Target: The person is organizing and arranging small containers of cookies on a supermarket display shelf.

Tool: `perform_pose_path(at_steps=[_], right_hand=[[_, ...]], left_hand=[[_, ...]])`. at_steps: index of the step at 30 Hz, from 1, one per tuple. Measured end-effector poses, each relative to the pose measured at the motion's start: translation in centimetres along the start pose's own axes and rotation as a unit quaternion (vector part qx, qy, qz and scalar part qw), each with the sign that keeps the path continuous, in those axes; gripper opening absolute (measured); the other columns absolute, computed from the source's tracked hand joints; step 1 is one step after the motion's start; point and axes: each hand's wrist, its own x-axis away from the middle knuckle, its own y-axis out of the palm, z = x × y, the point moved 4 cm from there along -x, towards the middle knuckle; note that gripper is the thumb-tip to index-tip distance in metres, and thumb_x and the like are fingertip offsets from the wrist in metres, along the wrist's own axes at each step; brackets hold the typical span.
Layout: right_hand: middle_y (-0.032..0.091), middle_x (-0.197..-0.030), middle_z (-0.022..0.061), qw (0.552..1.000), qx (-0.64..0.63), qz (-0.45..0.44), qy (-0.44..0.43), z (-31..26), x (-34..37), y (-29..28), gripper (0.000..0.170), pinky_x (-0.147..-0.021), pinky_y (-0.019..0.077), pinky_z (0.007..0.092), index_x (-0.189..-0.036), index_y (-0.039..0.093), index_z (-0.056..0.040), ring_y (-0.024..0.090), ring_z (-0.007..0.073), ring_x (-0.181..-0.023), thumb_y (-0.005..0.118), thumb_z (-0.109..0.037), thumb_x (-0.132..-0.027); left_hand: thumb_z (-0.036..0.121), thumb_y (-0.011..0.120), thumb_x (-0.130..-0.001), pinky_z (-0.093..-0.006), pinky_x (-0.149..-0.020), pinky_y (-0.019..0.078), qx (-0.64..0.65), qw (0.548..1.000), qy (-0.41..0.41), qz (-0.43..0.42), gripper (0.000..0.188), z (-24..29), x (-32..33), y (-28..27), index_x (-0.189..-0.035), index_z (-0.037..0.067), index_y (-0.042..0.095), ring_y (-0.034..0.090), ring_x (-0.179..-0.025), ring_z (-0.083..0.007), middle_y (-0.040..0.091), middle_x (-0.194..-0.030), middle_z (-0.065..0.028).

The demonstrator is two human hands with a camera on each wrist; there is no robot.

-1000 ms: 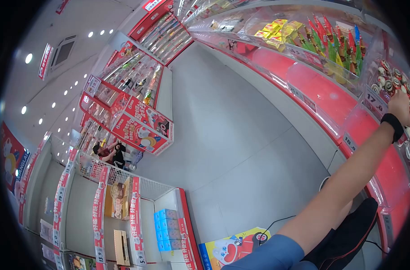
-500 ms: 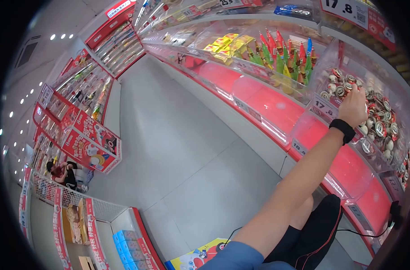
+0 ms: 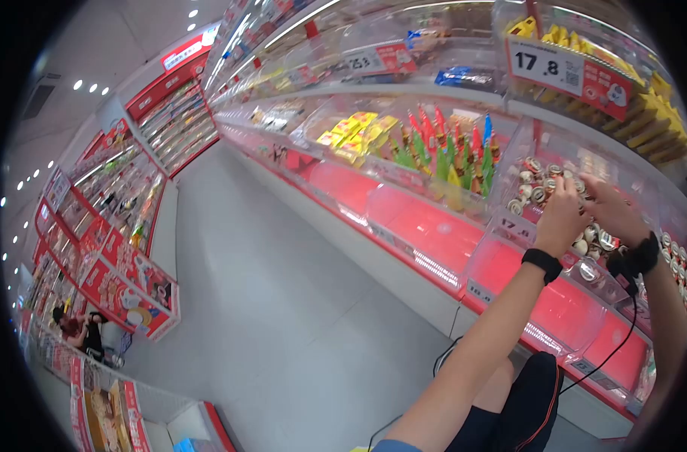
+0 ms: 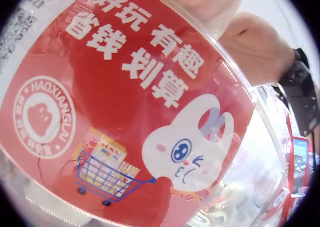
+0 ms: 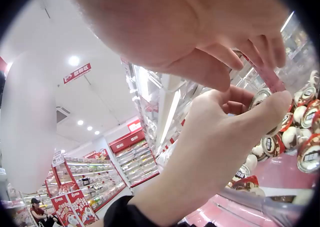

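In the right wrist view my left hand pinches a small round-lidded pack between thumb and fingers. My right hand hangs just above it, its fingers loosely bent; contact with the pack is unclear. The head view has my left hand and right hand close together over a clear bin of similar round packs. A red card fills much of the left wrist view, with my right hand beyond it.
Clear bin walls and a price tag stand before the hands. An overhanging 17.8 sign is above. Yellow packs and upright colourful packs lie leftward. A person is across the aisle, and a cable hangs from my right wrist.
The head view has swung toward the shelves. My right hand has come into view beside my left hand, which was alone over the bin of round packs.
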Motion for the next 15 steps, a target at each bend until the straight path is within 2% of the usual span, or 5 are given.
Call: perform_pose_path(at_steps=[3, 8, 9, 13, 15], right_hand=[[0.06, -0.105, 0.0206, 0.998, 0.019, -0.044, 0.032, 1.2, -2.1, 0.9, 0.047, -0.082, 0.0455, 0.0357, -0.119, 0.051, -0.0004, 0.059, 0.0281, -0.098, 0.059, -0.015, -0.075], [0.061, -0.089, 0.0214, 0.993, 0.09, 0.077, -0.015, 0.0, -1.6, 0.6, 0.032, -0.077, 0.0459, 0.0381, -0.099, 0.054, 0.0009, 0.061, 0.0314, -0.086, 0.063, -0.015, -0.072], [0.061, -0.084, 0.0213, 0.991, 0.075, 0.089, 0.062, -0.6, -1.0, -0.1, 0.031, -0.073, 0.0465, 0.0376, -0.097, 0.053, 0.0019, 0.061, 0.0306, -0.082, 0.063, -0.015, -0.073], [0.06, -0.079, 0.0088, 0.988, 0.021, 0.153, 0.022, -0.6, 2.2, -2.8, 0.025, -0.061, 0.0458, 0.028, -0.101, 0.049, 0.0003, 0.058, 0.0123, -0.071, 0.06, -0.011, -0.081], [0.058, -0.087, 0.0046, 0.985, -0.118, 0.118, 0.049, -1.5, 5.3, -3.4, 0.025, -0.062, 0.0457, 0.0236, -0.107, 0.049, -0.0014, 0.056, 0.0079, -0.074, 0.058, -0.009, -0.085]], left_hand=[[0.005, 0.067, -0.067, -0.0456, -0.079, 0.0458, 0.052, 0.999, -0.004, -0.012, 0.045, 0.0, -0.3, -0.4, -0.104, -0.003, 0.042, 0.053, -0.093, -0.0424, 0.046, -0.1, -0.0227], [0.013, 0.072, -0.066, -0.0449, -0.074, 0.0455, 0.055, 0.998, 0.006, 0.033, 0.05, 0.0, -0.5, -1.1, -0.105, 0.0, 0.042, 0.054, -0.09, -0.0403, 0.051, -0.098, -0.0218], [0.017, 0.074, -0.066, -0.0448, -0.072, 0.0458, 0.058, 0.997, 0.024, 0.055, 0.053, 0.1, -0.5, -1.1, -0.105, 0.0, 0.042, 0.056, -0.089, -0.0393, 0.053, -0.096, -0.0211], [0.042, 0.082, -0.058, -0.0363, -0.061, 0.047, 0.02, 0.999, -0.021, -0.022, 0.066, -0.8, -0.8, -1.2, -0.098, 0.0, 0.05, 0.059, -0.071, -0.0275, 0.059, -0.081, -0.0125], [0.046, 0.079, -0.06, -0.0373, -0.069, 0.0462, 0.031, 0.994, -0.043, -0.092, 0.059, -0.7, -0.9, -1.4, -0.088, 0.0, 0.054, 0.059, -0.074, -0.025, 0.059, -0.084, -0.0114]])
